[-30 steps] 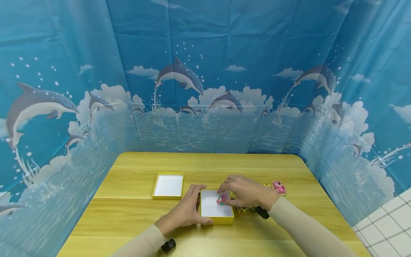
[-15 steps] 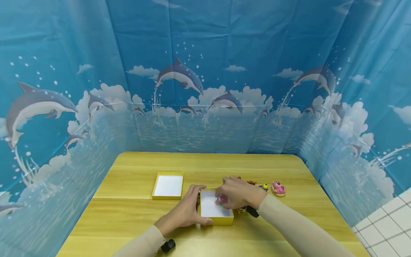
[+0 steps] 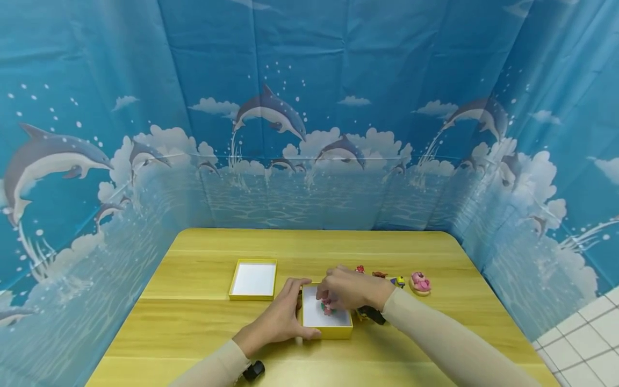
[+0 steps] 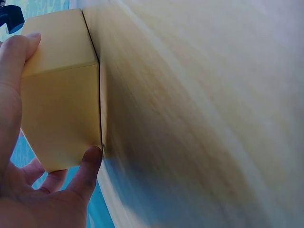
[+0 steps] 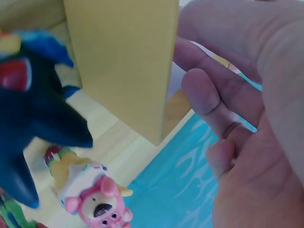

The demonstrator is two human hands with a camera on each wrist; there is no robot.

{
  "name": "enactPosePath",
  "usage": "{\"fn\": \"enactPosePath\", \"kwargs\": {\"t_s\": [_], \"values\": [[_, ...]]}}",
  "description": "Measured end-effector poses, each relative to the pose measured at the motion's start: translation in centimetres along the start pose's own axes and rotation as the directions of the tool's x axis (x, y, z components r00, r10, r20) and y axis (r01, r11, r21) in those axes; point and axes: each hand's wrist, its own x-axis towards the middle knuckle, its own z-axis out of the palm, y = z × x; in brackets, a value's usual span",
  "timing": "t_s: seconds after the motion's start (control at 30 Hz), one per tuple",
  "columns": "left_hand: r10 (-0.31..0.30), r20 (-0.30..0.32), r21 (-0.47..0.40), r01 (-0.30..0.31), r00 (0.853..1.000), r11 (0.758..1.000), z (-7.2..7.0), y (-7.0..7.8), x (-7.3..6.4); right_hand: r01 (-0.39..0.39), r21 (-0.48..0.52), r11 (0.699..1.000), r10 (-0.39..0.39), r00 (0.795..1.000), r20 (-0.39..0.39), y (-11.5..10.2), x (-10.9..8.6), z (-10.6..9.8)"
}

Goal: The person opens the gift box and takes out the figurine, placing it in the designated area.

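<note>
A yellow box (image 3: 335,334) with a white inside stands open-topped on the wooden table. My left hand (image 3: 280,317) grips it from the left, thumb on the near wall and fingers toward the far side; the left wrist view shows fingertips against the outer walls of the box (image 4: 61,104). Inside, my right hand (image 3: 352,290) pinches a small pink figurine (image 3: 327,308) with some green on it, close over the white bottom. In the right wrist view the box wall (image 5: 121,61) hides the figurine and some fingertips.
A shallow yellow-rimmed lid (image 3: 253,279) lies left of the box. Right of the box are a pink bear figurine (image 3: 420,283), a yellow-and-blue one (image 3: 398,281), a brown one (image 3: 379,274) and a red one (image 3: 360,269). A dark figurine (image 5: 33,114) stands close beside the box.
My right hand has moved left and farther over the box, taking the pink figurine left and slightly nearer, now more upright. More toys show behind the hand. The left hand stays put.
</note>
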Motion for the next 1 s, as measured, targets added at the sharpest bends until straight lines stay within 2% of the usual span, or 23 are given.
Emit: {"fn": "enactPosePath", "kwargs": {"t_s": [0.17,0.37,0.57,0.8,1.0], "values": [[-0.005,0.001,-0.013,0.005,1.000,1.000,0.0,0.1,0.1,-0.009,-0.086,0.996,0.011,1.000,0.022,-0.1,0.1,-0.1],[-0.008,0.003,-0.002,0.009,1.000,1.000,0.1,0.2,0.0,-0.022,-0.145,0.989,0.030,0.998,0.048,-0.3,0.2,0.3],[-0.007,0.001,-0.005,0.007,1.000,1.000,0.0,0.4,-0.1,-0.007,-0.157,0.988,0.016,0.998,0.052,-0.3,0.6,0.7],[0.000,0.007,0.003,0.000,1.000,1.000,-0.2,0.4,-0.1,0.053,-0.180,0.982,-0.050,0.999,0.022,-0.5,0.8,0.9],[-0.005,0.001,0.004,0.005,1.000,1.000,-0.1,0.4,-0.2,0.020,-0.151,0.988,-0.014,0.999,0.041,-0.4,0.8,0.9]]}}
